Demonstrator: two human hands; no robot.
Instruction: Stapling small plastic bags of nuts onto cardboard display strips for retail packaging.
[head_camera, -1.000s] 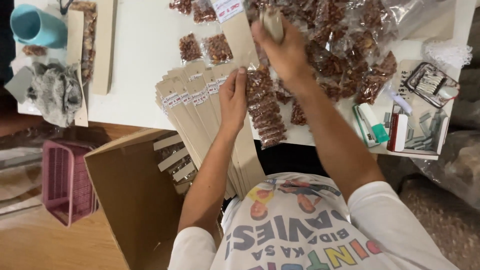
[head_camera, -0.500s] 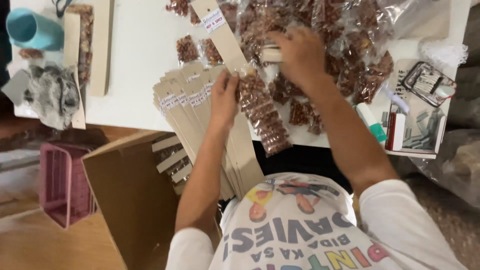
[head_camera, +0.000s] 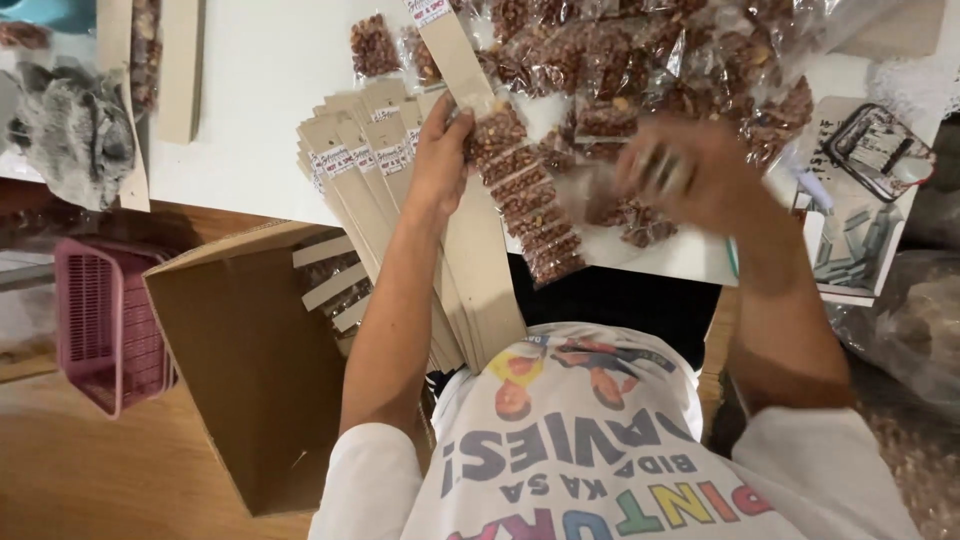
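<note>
My left hand (head_camera: 440, 150) grips a long tan cardboard strip (head_camera: 458, 62) that has a row of small clear packets of brown nuts (head_camera: 525, 195) fixed along it. The strip lies slantwise over a fanned stack of similar labelled cardboard strips (head_camera: 345, 170) that hangs over the table's near edge. My right hand (head_camera: 700, 185) is blurred with motion. It hovers just right of the strip, fingers curled around a small pale object that is too blurred to name. Behind both hands lies a big heap of loose nut packets (head_camera: 650, 50).
The white table (head_camera: 260, 90) ends just in front of me. An open brown cardboard box (head_camera: 250, 370) with filled strips stands below its edge, beside a pink plastic basket (head_camera: 100, 320). A grey cloth (head_camera: 70, 130) lies at far left. Small boxes of office supplies (head_camera: 850, 250) sit at right.
My right hand has come back from the far heap of packets toward me and to the right of the strip. My left hand has stayed on the strip.
</note>
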